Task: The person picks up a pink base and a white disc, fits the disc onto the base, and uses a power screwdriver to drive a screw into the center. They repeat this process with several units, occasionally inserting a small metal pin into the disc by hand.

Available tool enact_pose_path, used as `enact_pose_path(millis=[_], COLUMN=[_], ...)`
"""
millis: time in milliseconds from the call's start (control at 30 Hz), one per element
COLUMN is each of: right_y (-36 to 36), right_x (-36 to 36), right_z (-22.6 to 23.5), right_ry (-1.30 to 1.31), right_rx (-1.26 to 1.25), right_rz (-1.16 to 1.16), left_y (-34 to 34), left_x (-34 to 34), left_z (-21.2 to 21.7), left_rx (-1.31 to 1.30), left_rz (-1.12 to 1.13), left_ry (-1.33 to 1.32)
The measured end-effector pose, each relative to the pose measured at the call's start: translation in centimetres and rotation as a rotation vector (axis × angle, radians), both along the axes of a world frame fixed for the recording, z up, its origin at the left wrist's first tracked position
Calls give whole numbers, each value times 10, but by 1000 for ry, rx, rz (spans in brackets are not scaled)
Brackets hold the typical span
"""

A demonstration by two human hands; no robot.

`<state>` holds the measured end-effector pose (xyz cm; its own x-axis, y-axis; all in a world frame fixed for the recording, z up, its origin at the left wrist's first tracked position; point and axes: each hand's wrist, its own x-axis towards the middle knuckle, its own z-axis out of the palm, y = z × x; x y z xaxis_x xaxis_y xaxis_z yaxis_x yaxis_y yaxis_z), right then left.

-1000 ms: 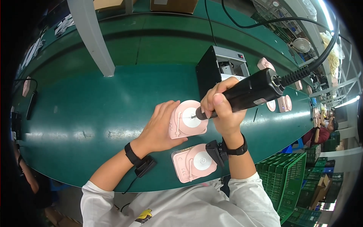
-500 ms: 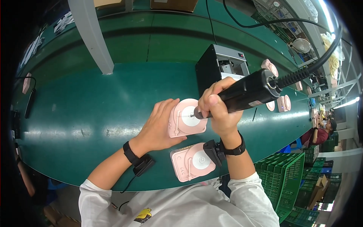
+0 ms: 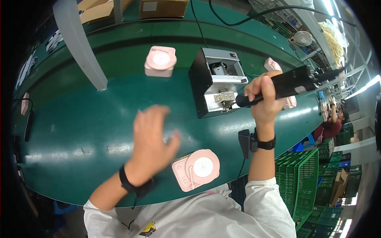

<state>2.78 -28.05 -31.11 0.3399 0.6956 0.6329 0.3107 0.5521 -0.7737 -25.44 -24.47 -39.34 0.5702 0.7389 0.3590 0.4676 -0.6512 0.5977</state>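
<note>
My right hand (image 3: 265,95) is wrapped around a black corded electric screwdriver (image 3: 293,82). Its tip is at the front tray of a black and silver screw feeder (image 3: 201,77); whether it touches a screw is too small to tell. My left hand (image 3: 150,144), somewhat blurred, hovers over the table with thumb and fingers apart and nothing in it. Just right of it, by the near edge, lies a pink toy record player (image 3: 182,171) with a white disc centre. Another pink record player (image 3: 158,73) stands at the back, left of the feeder.
A grey metal post (image 3: 81,47) rises at the back left of the green table (image 3: 79,127). More pink units (image 3: 272,64) sit to the right. Green crates (image 3: 295,182) stack beside the table. A black cable (image 3: 238,23) hangs overhead. A person (image 3: 331,123) sits far right.
The record player that was under the screwdriver now stands at the back, out of my left hand. My left hand came back toward me; my right hand carried the screwdriver rightward to the feeder.
</note>
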Motion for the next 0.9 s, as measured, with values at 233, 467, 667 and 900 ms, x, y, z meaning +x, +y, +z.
enact_pose_path(millis=[233, 467, 667, 900], right_y=[-4, -43, -56, -52], right_x=[5, -43, -81, -85], right_z=[-9, -2, -26, -31], right_ry=[85, 248, 154, 190], right_rx=[-10, -27, -150, -144], right_rz=[41, 292, 315, 299], left_y=[-111, -47, -45, -46], left_x=[12, 16, 18, 17], left_z=[-22, -38, -40, -44], left_rx=[-46, -72, -18, -41], left_rz=[-260, -278, -260, -260], left_ry=[186, 83, 86, 37])
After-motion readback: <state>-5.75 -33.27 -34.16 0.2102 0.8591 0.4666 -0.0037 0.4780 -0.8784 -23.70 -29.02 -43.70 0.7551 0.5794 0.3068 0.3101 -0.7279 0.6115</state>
